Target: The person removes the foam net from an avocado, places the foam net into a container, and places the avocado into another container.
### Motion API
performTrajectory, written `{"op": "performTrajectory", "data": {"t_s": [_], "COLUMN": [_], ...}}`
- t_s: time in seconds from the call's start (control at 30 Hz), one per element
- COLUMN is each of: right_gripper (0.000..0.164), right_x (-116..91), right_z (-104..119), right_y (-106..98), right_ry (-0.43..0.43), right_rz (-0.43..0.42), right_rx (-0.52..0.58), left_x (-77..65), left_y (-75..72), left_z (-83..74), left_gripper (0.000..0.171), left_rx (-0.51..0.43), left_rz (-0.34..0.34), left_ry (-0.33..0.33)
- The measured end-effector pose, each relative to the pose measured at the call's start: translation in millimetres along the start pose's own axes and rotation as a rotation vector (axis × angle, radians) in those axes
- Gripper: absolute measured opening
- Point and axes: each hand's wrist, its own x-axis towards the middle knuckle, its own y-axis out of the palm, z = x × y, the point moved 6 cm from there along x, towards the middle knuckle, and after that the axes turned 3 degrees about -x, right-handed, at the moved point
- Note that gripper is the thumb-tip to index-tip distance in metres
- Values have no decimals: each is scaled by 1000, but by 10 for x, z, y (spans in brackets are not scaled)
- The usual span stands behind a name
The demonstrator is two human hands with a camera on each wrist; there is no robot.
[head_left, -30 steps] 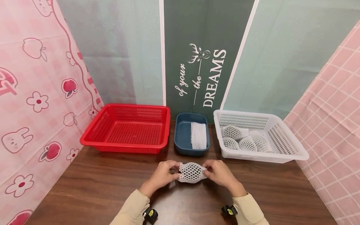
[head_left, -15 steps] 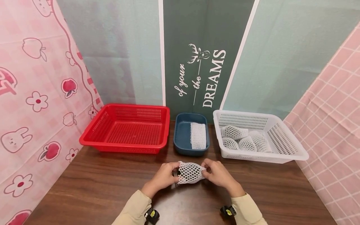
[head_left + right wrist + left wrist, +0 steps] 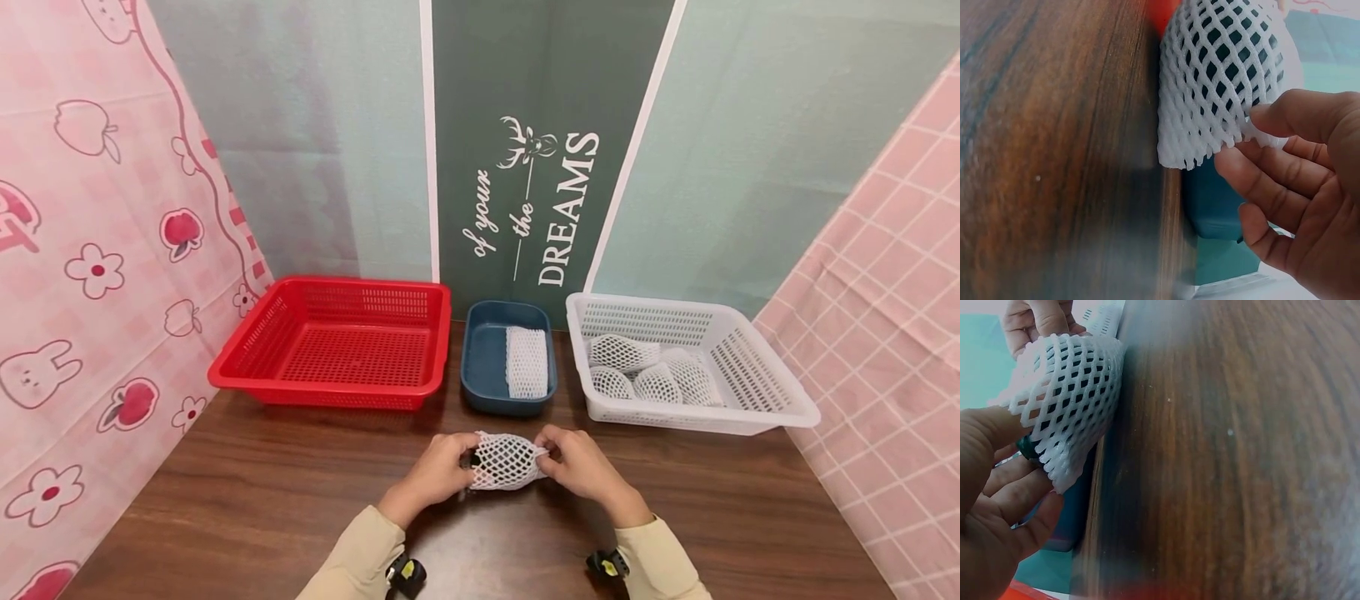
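Observation:
A white foam fruit net [image 3: 508,461] is stretched between both hands, low over the wooden table. Its left end is pinched by my left hand [image 3: 433,473], thumb on the near side and fingers on the far side of the opening. At the other end, the thumb and fingers of my right hand [image 3: 581,468] pinch the gathered edge. Through the mesh a dark, rounded thing shows. In the left wrist view a dark green bit [image 3: 1026,447] of it peeks from the opening; the net covers the rest, so its kind is unclear.
Behind the hands stands a blue tub [image 3: 483,358] with a stack of flat white foam nets [image 3: 527,362]. A red basket [image 3: 330,385] is at the left. At the right, a white basket [image 3: 757,350] holds several net-wrapped dark rounded things [image 3: 657,383].
Both hands and the net have shifted slightly left. The net's left opening has spread wider, and the dark thing now shows there. Over the last half second little has moved.

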Motion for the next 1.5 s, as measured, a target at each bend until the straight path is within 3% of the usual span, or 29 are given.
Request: {"op": "performTrajectory", "data": {"t_s": [0.23,0.5,0.63,1.03,1.5], "right_gripper": [20,19,19,16,14], "right_x": [-1,3,-3,-14,2], "right_z": [-12,-30,-52,-60,-49], "right_y": [-50,-51,-65,-56,-35], "right_ry": [13,35,42,41,31], "right_rz": [-18,-7,-6,10,32], "right_rx": [35,49,44,56,12], "left_x": [-28,-35,-52,-108,-114], "left_y": [-109,-176,-184,-218,-190], "left_z": [-13,-17,8,93,110], "left_gripper": [26,22,20,34,33], "left_rx": [-48,5,-8,-106,-142], "left_rz": [-14,-24,-18,30,64], "left_ry": [47,101,67,-34,-43]}}
